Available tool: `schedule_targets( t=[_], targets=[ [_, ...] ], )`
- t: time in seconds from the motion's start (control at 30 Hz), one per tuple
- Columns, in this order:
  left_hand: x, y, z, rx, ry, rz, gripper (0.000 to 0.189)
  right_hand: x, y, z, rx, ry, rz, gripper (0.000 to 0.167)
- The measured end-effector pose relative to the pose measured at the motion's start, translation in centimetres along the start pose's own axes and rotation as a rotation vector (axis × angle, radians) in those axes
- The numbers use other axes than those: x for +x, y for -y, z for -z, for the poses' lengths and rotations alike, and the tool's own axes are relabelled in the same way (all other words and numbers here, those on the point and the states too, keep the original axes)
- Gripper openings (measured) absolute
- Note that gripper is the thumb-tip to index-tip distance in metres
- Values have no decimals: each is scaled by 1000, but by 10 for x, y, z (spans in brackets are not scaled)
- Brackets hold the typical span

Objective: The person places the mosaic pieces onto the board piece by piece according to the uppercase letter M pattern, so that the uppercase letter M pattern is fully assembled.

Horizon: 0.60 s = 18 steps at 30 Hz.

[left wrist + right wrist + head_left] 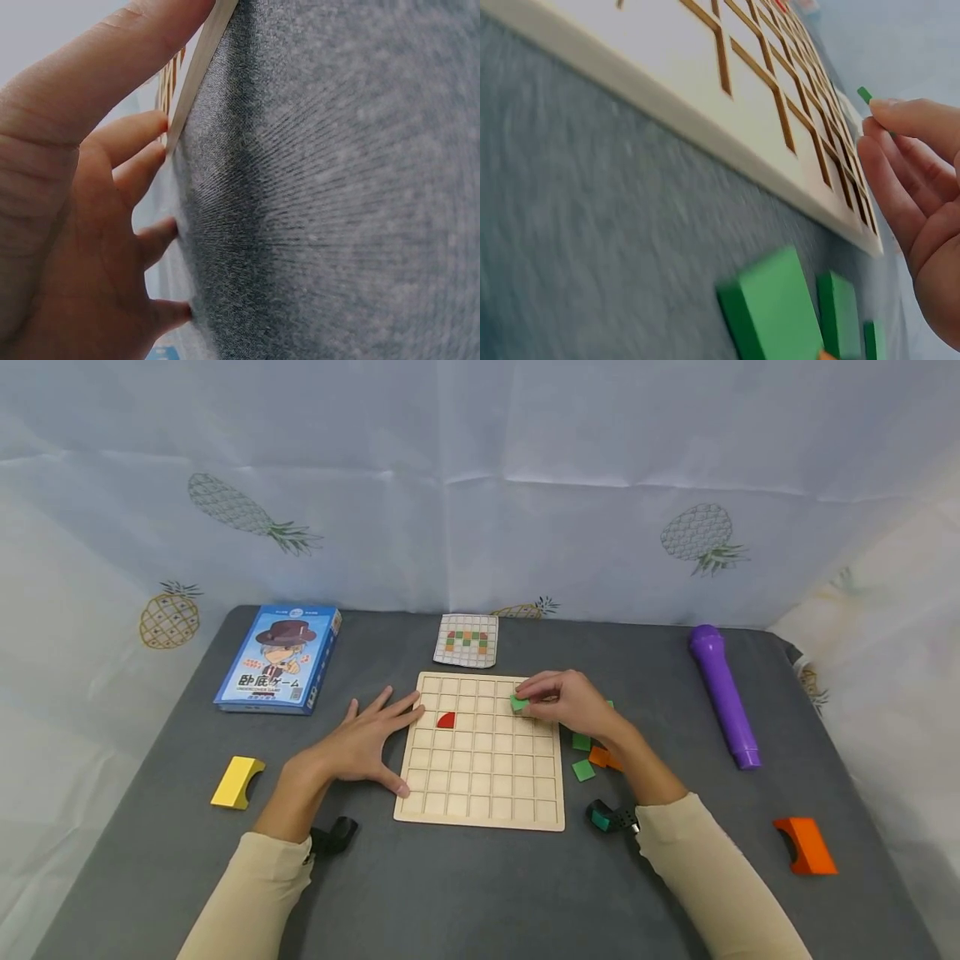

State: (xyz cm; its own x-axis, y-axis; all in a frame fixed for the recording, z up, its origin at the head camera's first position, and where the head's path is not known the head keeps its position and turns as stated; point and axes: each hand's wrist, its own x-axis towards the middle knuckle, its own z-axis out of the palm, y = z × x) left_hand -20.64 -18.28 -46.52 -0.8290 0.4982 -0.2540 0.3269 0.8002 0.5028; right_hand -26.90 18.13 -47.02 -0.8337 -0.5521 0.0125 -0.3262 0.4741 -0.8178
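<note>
A wooden grid board (480, 785) lies on the table, with a red quarter-round tile (447, 721) in one square near its upper left. My left hand (363, 743) is spread out beside the board, thumb and fingertips touching its left edge. Above the board's upper right part, my right hand (576, 703) pinches a small green tile (517, 702) between thumb and fingers. In the right wrist view that green tile (864, 94) appears raised off the grid. Loose green tiles (583, 770) and orange tiles (598, 757) lie right of the board, partly hidden by my right arm.
A pattern card (466, 656) lies behind the board. At the left are a blue game box (277, 660) and a yellow arch block (236, 782). A purple toy microphone (724, 697) and an orange arch block (810, 846) lie at the right.
</note>
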Motion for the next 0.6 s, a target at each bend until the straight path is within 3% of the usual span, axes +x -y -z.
schedule_targets(
  t=[0.6],
  targets=[
    [-1,0,1,2,0,3,125,17,18,-35,98,54,-3,26]
  ],
)
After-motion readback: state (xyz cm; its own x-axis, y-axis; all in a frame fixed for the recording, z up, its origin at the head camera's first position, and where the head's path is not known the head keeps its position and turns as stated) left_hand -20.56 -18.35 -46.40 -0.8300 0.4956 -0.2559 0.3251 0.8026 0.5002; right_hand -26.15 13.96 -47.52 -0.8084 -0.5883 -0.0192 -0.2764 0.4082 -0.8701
